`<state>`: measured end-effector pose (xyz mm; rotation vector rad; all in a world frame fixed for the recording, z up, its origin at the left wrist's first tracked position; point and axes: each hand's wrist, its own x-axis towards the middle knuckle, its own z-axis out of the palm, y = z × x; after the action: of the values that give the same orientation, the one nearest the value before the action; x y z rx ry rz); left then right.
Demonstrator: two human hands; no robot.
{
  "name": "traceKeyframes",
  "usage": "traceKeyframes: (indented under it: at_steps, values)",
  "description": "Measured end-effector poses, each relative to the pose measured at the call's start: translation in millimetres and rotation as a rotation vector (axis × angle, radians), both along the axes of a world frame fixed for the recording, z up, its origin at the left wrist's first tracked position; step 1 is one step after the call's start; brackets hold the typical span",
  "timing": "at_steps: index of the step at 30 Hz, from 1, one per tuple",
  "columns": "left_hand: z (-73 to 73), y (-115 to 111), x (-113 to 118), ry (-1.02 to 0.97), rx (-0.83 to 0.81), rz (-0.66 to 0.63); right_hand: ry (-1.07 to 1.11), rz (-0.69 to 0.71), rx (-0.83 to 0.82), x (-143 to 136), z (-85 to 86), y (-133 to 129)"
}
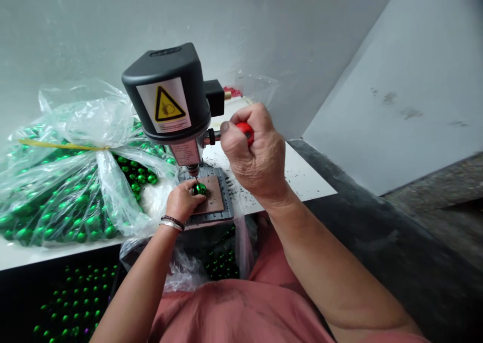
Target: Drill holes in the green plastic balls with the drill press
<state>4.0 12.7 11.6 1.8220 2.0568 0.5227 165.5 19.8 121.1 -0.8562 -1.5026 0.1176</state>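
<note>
A small black drill press point(166, 91) with a yellow warning label stands on the white table. My left hand point(183, 199) grips a shiny green ball point(199, 188) between thumb and fingers, on the brown board point(215, 194) laid over the grey press base point(227, 197). The drill chuck point(193, 170) is right above the ball, its bit reaching down to the ball's top. My right hand point(258, 154) is closed around the red knob point(246, 132) of the press lever, right of the press head.
A clear plastic bag point(75, 182) full of green balls, with a yellow tie, covers the table's left. Dark shavings lie around the base on the white table point(305, 182). More green balls point(81, 292) lie below the table edge. Walls stand behind and right.
</note>
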Motion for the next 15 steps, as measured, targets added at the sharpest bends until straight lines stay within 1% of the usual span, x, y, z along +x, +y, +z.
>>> traceKeyframes:
  at_steps: [3,7,11,15]
  values:
    - [2.2,-1.2,1.7,0.017,-0.011,0.008,0.013,-0.028,0.008,-1.6,-5.0,-3.0]
    - [4.3,-2.7,3.0,0.025,-0.020,0.009,-0.008,-0.062,0.067,-2.4,-16.5,-7.3]
    - [2.7,-2.4,2.3,0.036,-0.014,0.016,-0.045,-0.077,0.094,-1.8,-28.6,-10.5]
    - [0.5,-1.6,1.2,0.043,-0.007,0.014,-0.032,-0.084,0.081,-3.0,-35.1,-12.0]
